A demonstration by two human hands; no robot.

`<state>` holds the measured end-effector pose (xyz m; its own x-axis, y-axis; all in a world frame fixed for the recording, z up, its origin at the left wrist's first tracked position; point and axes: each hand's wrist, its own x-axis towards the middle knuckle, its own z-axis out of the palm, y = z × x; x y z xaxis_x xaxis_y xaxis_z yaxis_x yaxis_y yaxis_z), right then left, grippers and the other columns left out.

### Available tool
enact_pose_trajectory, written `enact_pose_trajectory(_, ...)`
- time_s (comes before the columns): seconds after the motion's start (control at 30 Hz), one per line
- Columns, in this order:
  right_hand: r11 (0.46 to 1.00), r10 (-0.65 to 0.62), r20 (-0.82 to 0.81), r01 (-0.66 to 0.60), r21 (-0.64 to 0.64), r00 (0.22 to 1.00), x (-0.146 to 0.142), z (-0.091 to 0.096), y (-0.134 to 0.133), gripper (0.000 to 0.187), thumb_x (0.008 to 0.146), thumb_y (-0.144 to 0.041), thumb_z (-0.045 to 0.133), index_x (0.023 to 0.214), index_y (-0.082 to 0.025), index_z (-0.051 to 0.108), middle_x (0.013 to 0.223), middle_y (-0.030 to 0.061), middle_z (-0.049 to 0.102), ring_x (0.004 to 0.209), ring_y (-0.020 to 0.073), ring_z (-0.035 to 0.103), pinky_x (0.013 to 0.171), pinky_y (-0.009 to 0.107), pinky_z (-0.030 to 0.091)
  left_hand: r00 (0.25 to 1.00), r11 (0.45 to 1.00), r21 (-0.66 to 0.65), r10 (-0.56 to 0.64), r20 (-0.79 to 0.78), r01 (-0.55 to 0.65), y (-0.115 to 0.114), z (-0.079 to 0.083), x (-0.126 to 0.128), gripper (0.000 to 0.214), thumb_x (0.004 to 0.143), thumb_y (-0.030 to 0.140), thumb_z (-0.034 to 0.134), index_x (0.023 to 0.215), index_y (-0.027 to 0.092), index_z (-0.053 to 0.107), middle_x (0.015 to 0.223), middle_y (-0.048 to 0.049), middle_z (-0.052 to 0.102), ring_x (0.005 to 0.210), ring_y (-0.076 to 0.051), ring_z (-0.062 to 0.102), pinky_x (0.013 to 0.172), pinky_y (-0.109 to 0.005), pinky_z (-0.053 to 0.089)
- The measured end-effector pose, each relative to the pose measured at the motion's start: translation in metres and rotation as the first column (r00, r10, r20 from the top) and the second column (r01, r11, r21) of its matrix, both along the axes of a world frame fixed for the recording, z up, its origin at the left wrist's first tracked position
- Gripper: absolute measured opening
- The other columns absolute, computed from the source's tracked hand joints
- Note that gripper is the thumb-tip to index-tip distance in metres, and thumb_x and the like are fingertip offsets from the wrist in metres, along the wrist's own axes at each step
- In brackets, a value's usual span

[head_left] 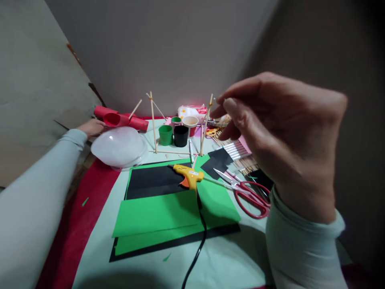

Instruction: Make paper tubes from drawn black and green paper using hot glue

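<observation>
My left hand reaches to the far left, against the red paper rolls; its fingertips are partly hidden, so I cannot tell whether it grips them. Just in front of it lies a rounded, translucent white object. My right hand is raised close to the camera on the right, above the table. Its thumb and index finger come together in a pinch, and anything between them is too small to name. Below it are red-handled scissors and a yellow glue gun resting on green sheets.
Two stick frames stand mid-table. Between them are a green cup, a black cup and a white-rimmed cup. Black sheets lie among the green ones. The glue gun's black cord runs toward me. A wall rises behind.
</observation>
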<state>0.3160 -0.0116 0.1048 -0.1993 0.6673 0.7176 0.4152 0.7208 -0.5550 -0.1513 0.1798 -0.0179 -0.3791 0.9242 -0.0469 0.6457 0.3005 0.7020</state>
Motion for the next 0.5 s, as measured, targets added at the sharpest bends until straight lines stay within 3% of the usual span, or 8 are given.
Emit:
enact_pose_trajectory(0.1,1.0,-0.019,0.021,0.019,-0.001,1.0,0.0,0.003,-0.001,0.013,0.101,-0.035,0.064,0.092,-0.032,0.072,0.097,0.003,0.077,0.071,0.0221,0.073,0.06,0.04,0.06,0.999,0.991,-0.128,0.043,0.006,-0.042,-0.009,-0.001,-0.006,0.038,0.099,0.035,0.066,0.129,0.013,0.063,0.128,-0.0103,0.067,0.11,-0.026,0.068,0.092,-0.046,0.06)
enact_pose_trajectory(0.23,1.0,0.012,0.001,-0.012,0.004,1.0,0.0,0.0,0.003,0.013,0.1,-0.038,0.064,0.091,-0.034,0.073,0.094,0.0024,0.076,0.068,0.0207,0.071,0.057,0.038,0.06,0.997,0.986,-0.149,0.072,0.008,-0.07,-0.024,-0.001,-0.007,0.039,0.098,0.036,0.067,0.13,0.014,0.063,0.129,-0.0105,0.067,0.11,-0.026,0.068,0.092,-0.047,0.06)
enact_pose_trajectory(0.4,0.998,0.043,-0.005,-0.043,-0.044,0.999,-0.001,-0.015,0.016,0.011,0.095,-0.039,0.067,0.091,-0.031,0.073,0.082,0.0037,0.076,0.062,0.0229,0.071,0.051,0.037,0.056,0.999,0.998,-0.033,0.045,-0.012,-0.045,-0.045,0.007,-0.003,0.037,0.098,0.038,0.067,0.128,0.016,0.064,0.127,-0.0103,0.068,0.108,-0.025,0.069,0.091,-0.046,0.061)
enact_pose_trajectory(0.5,0.998,0.008,0.108,0.0,-0.069,0.994,0.003,-0.028,0.016,0.01,0.096,-0.029,0.064,0.09,-0.024,0.07,0.069,0.0005,0.069,0.058,0.0191,0.069,0.053,0.03,0.052,0.997,0.992,0.127,0.01,-0.082,0.0,-0.059,0.013,-0.001,0.038,0.098,0.038,0.067,0.128,0.016,0.064,0.126,-0.0106,0.068,0.106,-0.024,0.069,0.089,-0.045,0.062)
